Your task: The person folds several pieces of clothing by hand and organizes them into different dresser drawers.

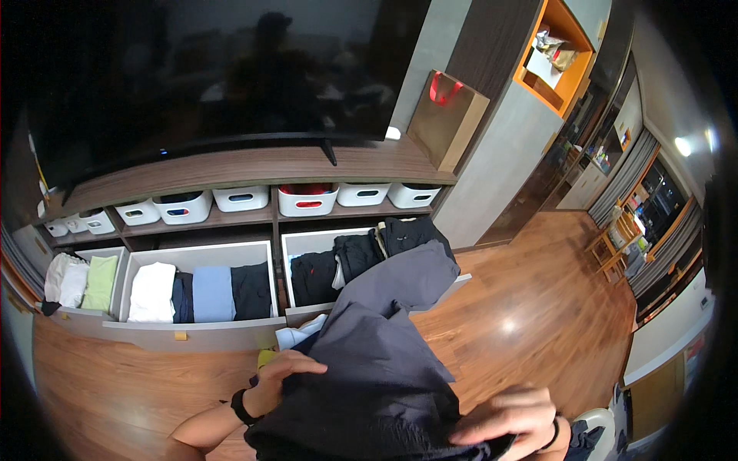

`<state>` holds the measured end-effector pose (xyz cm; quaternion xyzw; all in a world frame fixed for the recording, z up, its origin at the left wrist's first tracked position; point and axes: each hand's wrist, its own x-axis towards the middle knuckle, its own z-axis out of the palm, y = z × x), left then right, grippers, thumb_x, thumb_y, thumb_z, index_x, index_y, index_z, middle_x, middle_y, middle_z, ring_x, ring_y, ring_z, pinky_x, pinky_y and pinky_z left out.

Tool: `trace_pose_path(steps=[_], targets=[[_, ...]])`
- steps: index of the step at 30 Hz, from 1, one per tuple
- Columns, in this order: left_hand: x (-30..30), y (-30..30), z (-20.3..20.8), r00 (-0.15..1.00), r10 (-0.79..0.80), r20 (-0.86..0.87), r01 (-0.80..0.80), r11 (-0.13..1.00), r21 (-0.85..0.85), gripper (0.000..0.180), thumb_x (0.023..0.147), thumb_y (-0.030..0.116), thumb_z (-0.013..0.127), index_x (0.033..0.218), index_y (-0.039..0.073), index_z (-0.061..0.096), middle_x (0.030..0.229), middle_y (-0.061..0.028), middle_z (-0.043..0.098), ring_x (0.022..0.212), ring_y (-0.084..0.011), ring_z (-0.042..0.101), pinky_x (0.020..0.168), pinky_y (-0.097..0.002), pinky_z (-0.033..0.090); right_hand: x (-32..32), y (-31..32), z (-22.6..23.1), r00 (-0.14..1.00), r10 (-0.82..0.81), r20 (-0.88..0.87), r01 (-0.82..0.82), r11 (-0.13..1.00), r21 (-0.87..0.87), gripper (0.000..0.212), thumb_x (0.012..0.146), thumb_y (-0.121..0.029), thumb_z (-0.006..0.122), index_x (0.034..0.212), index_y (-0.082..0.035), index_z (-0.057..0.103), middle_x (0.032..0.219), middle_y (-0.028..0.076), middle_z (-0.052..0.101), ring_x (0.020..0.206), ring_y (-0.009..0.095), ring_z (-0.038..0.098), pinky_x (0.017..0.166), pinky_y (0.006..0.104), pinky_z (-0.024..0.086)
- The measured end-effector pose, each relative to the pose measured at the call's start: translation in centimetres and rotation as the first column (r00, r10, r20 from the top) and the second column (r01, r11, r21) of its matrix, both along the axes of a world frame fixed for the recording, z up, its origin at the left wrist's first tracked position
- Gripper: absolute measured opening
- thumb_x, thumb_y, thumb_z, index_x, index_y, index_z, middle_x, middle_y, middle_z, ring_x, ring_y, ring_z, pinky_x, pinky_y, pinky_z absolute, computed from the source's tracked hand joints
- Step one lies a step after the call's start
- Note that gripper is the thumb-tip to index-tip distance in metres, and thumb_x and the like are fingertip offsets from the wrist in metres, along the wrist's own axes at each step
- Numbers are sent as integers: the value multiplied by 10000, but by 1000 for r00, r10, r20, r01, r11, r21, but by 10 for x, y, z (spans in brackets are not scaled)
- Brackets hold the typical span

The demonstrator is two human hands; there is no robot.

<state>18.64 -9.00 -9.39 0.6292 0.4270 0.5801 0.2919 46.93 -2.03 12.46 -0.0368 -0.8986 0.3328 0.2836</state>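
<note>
Dark grey trousers (373,365) are spread out in front of me, their gathered waistband at the lower edge and the legs reaching toward the right drawer. On their left edge lies my left hand (280,378), fingers stretched out over the fabric and not closed on it. My right hand (513,422) is closed on the waistband at the lower right, with its fingers bent and partly blurred. Just beyond the legs is an open drawer (287,265) holding black folded clothes (314,278); the trousers cover part of its front.
Another open drawer (223,328) holds white, blue and dark folded clothes, with a smaller one (121,284) left of it. White bins (307,201) line the shelf under a large television (207,77). A paper bag (446,119) stands right of it. Wooden floor (530,292) extends right.
</note>
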Motion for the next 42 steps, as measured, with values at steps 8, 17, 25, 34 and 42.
trace_pose_path(steps=[8, 17, 25, 34, 42], targets=[[-15, 113, 6, 951, 26, -309, -8, 998, 59, 450, 923, 275, 512, 1303, 43, 449, 1338, -139, 452, 1263, -271, 384, 1075, -408, 270, -12, 55, 72, 932, -334, -142, 327, 942, -76, 570, 529, -189, 890, 989, 28, 632, 966, 125, 663, 826, 181, 658, 774, 286, 521], [3, 225, 172, 800, -444, 405, 499, 866, -35, 633, 867, 335, 642, 1308, -49, 400, 1262, -166, 517, 1137, -227, 525, 986, -359, 421, 34, 173, 162, 469, -580, -666, 560, 778, -284, 738, 890, -511, 496, 1409, -28, 292, 1367, 144, 422, 1225, 259, 446, 1010, 378, 390], [66, 271, 245, 584, -504, 636, 679, 733, -42, 316, 912, 220, 587, 1094, -36, 554, 1044, -124, 619, 929, -194, 626, 850, -298, 521, 74, 126, -94, 757, -463, -462, -28, 683, -730, 776, 666, -210, 636, 1375, -55, 363, 1380, 81, 440, 1302, 257, 369, 1094, 432, 253], [146, 324, 250, 640, -647, 414, 743, 659, -119, 225, 872, 83, 610, 1057, -41, 573, 1005, -113, 633, 901, -156, 621, 840, -281, 508, 144, 151, -29, 434, -852, -291, 230, 417, -879, 288, 796, -43, 623, 1077, 2, 579, 1051, 76, 633, 963, 194, 604, 878, 329, 474], [196, 323, 244, 775, -631, 33, 630, 767, -122, 335, 852, 156, 633, 1127, -13, 544, 1036, -71, 632, 933, -137, 611, 861, -291, 487, 203, 122, 27, 319, -919, -230, 672, 391, -629, 229, 778, 30, 524, 1001, -4, 561, 903, 39, 626, 801, 151, 600, 836, 303, 480]])
